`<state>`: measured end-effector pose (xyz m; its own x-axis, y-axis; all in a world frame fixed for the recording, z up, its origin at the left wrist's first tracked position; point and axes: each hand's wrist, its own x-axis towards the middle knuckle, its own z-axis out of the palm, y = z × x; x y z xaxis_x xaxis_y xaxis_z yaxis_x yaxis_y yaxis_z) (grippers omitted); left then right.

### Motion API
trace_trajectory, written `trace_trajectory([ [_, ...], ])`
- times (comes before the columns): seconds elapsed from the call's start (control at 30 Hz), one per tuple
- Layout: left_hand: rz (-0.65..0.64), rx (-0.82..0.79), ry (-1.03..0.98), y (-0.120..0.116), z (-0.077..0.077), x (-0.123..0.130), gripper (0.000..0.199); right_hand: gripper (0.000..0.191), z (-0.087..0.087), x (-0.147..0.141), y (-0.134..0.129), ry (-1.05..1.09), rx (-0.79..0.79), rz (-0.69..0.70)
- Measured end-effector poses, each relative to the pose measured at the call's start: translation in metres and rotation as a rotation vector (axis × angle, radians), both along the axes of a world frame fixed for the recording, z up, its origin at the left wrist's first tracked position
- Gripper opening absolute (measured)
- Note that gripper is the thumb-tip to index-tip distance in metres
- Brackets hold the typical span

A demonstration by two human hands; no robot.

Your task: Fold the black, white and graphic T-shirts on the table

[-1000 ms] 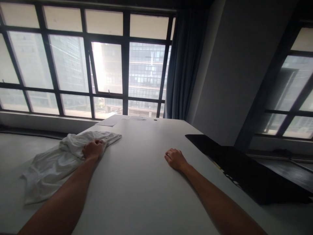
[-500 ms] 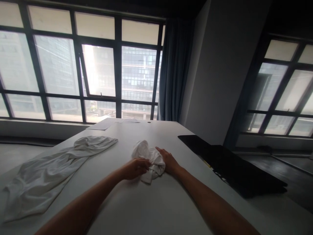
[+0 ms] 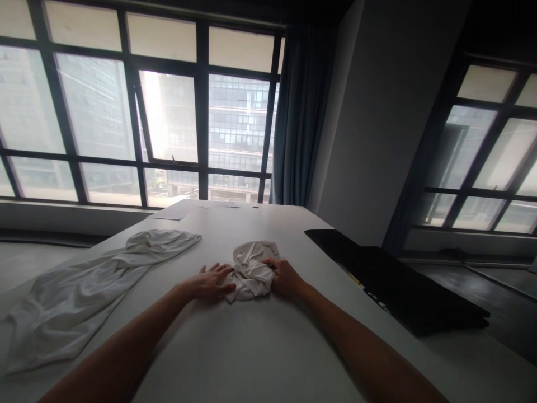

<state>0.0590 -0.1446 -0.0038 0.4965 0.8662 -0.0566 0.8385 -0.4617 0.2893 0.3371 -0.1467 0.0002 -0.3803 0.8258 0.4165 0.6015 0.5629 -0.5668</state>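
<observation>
A crumpled white cloth (image 3: 252,273) lies bunched on the white table (image 3: 247,347), between my two hands. My left hand (image 3: 211,284) rests at the cloth's left edge with its fingers spread, the tips touching the fabric. On the other side, my right hand (image 3: 286,277) is closed on the cloth's right part, the thumb and index finger pinching a fold. Some of its fingers are hidden behind the hand.
A larger white garment (image 3: 92,296) lies stretched and wrinkled along the table's left side. Flat black pieces (image 3: 403,291) lie along the right edge. White sheets of paper (image 3: 174,210) are at the far end, below the windows (image 3: 168,117) and a blue curtain (image 3: 296,123).
My left hand has moved left off the top of the cloth and its fingers have spread. My right hand now pinches the cloth, which is bunched into a rounder shape.
</observation>
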Motion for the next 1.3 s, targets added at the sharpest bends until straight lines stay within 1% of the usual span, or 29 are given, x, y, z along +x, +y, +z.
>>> trace_trajectory([
  [0.07,-0.064,0.123,-0.103,-0.002,0.000,0.005,0.066,0.035,0.003,-0.005,-0.003,0.054,0.028,-0.097],
  [0.1,-0.093,0.173,-0.157,-0.003,-0.001,0.009,0.060,0.036,0.005,-0.007,-0.004,0.084,0.056,-0.127],
  [0.13,-0.126,0.211,-0.212,-0.004,-0.001,0.013,0.055,0.037,0.006,-0.008,-0.005,0.107,0.080,-0.127],
  [0.23,-0.227,0.270,-0.347,-0.008,-0.002,0.027,0.041,0.037,0.008,-0.012,-0.009,0.076,0.076,-0.013],
  [0.3,-0.214,0.311,-0.373,-0.010,0.000,0.031,0.034,0.032,0.008,-0.012,-0.010,-0.025,0.057,0.042],
  [0.37,-0.133,0.346,-0.366,-0.010,0.005,0.029,0.029,0.027,0.007,-0.009,-0.008,-0.131,0.044,0.024],
  [0.43,-0.012,0.373,-0.371,-0.006,0.013,0.020,0.026,0.020,0.006,-0.001,-0.002,-0.202,0.014,-0.010],
  [0.5,0.136,0.397,-0.408,-0.001,0.020,0.009,0.024,0.015,0.007,0.010,0.004,-0.221,0.003,-0.031],
  [0.57,0.283,0.437,-0.470,0.007,0.027,-0.001,0.023,0.015,0.010,0.025,0.011,-0.178,0.036,-0.045],
  [0.67,0.434,0.546,-0.580,0.018,0.034,-0.019,0.022,0.020,0.015,0.054,0.021,0.011,0.079,-0.123],
  [0.77,0.556,0.648,-0.623,0.029,0.034,-0.041,0.024,0.028,0.017,0.083,0.032,0.272,0.085,-0.257],
  [0.9,0.760,0.690,-0.657,0.039,0.028,-0.079,0.023,0.028,0.010,0.114,0.048,0.602,0.031,-0.479],
  [0.97,0.841,0.728,-0.685,0.040,0.025,-0.097,0.025,0.027,0.004,0.124,0.053,0.657,0.022,-0.610],
  [1.03,0.885,0.759,-0.669,0.040,0.023,-0.111,0.029,0.027,-0.001,0.131,0.056,0.615,0.010,-0.714],
  [1.13,0.877,0.775,-0.605,0.037,0.024,-0.119,0.032,0.026,-0.004,0.135,0.057,0.532,-0.039,-0.776],
  [1.17,0.862,0.781,-0.583,0.037,0.025,-0.118,0.032,0.025,-0.003,0.133,0.056,0.515,-0.035,-0.781],
  [1.23,0.806,0.795,-0.533,0.037,0.025,-0.108,0.033,0.022,0.001,0.127,0.051,0.451,0.040,-0.766],
  [1.27,0.747,0.785,-0.488,0.037,0.024,-0.101,0.033,0.021,0.004,0.122,0.047,0.394,0.086,-0.730],
  [1.3,0.670,0.756,-0.430,0.037,0.022,-0.093,0.034,0.021,0.007,0.116,0.043,0.322,0.117,-0.662],
])
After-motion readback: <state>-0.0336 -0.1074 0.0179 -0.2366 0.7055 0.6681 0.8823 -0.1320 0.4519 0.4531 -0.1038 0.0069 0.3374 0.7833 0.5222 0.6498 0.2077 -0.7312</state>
